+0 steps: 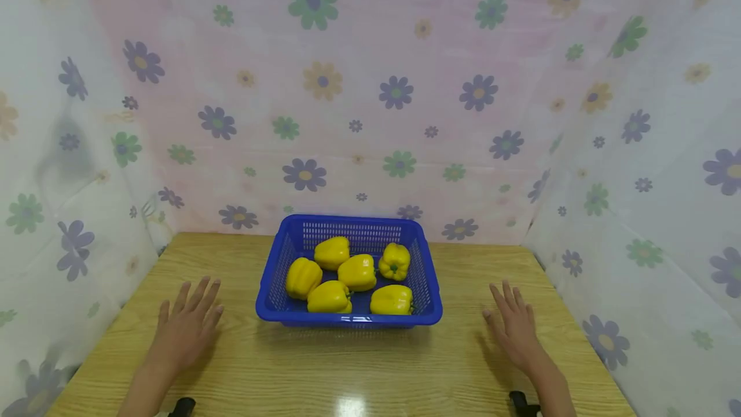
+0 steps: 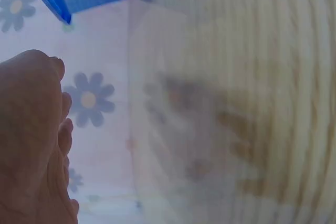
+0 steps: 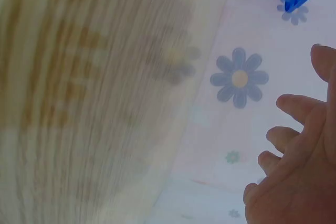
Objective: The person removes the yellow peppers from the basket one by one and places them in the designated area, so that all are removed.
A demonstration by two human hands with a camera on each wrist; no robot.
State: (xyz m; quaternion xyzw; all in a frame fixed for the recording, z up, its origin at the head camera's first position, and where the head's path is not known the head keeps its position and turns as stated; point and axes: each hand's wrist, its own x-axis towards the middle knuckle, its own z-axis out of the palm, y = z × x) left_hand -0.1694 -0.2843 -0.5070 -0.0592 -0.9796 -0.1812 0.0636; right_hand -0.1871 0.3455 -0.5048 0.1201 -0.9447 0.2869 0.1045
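Observation:
A blue plastic basket (image 1: 349,320) with slotted walls stands toward the back of the table, several yellow bell peppers (image 1: 357,273) lying inside it. One pepper (image 1: 395,262) at the back right shows its green stem toward me. Left of the basket is my left hand (image 1: 184,333), fingers spread, holding nothing. On the other side my right hand (image 1: 514,332) is held with its fingers extended, also holding nothing. Both hands are apart from the basket. The left wrist view catches a corner of the basket (image 2: 58,3) above the hand, and the right wrist view shows another corner.
The wood-grain table (image 1: 312,372) reaches back to a flower-patterned curtain (image 1: 359,95). Similar flowered sheets (image 1: 654,224) hang along the left and right sides. Dark wrist straps (image 1: 523,404) show at the bottom edge of the head view.

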